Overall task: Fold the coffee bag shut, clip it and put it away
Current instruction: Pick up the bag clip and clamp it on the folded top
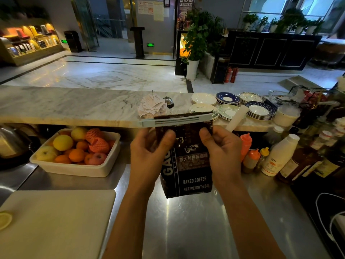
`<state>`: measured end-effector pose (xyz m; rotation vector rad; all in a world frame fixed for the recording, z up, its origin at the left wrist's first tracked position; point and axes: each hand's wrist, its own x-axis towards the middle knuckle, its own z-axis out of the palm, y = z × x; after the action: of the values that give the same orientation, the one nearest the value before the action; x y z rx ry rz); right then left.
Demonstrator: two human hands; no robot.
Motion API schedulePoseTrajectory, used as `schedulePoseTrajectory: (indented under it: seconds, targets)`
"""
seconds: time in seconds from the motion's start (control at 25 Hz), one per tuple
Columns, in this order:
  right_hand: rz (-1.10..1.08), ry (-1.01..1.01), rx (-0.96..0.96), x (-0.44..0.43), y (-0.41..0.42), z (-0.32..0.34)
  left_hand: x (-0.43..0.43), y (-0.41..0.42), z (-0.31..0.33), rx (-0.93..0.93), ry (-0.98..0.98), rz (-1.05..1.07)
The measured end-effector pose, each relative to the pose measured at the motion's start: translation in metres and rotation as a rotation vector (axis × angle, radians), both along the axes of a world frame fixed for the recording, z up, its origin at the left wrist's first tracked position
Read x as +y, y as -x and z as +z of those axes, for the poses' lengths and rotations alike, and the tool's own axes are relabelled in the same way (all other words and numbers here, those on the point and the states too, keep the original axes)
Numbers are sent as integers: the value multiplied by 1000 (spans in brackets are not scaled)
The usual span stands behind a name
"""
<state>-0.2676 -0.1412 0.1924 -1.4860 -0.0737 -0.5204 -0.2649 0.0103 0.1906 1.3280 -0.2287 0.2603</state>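
A dark coffee bag (192,165) with white print stands upright on the steel counter (186,221), held up in front of me. A long pale blue clip (175,120) runs across its flattened top, sticking out past the bag's left edge. My left hand (149,148) grips the bag's upper left side, thumb on the front. On the upper right side sits my right hand (222,148), thumb also on the front, just below the clip.
A white tray of fruit (74,169) sits to the left, a white cutting board (56,221) near left with a lemon slice (4,219). Sauce bottles (248,157) and syrup bottles (302,163) crowd the right. Stacked saucers (259,111), receipts (151,107) and a bell (169,101) lie on the marble bar top (65,107).
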Motion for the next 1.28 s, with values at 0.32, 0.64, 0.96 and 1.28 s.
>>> schedulePoseTrajectory:
  seconds: [0.32, 0.64, 0.96, 1.28]
  targets:
    - [16, -61, -25, 7, -11, 14, 14, -7, -23, 40, -196, -143]
    - [275, 266, 233, -4, -2, -21, 25, -17, -21, 59, -80, 19]
    - [76, 239, 80, 21, -4, -15, 42, -23, -24, 44, -206, -28]
    - [17, 123, 88, 49, -2, -15, 66, -19, -28, 27, -217, 67]
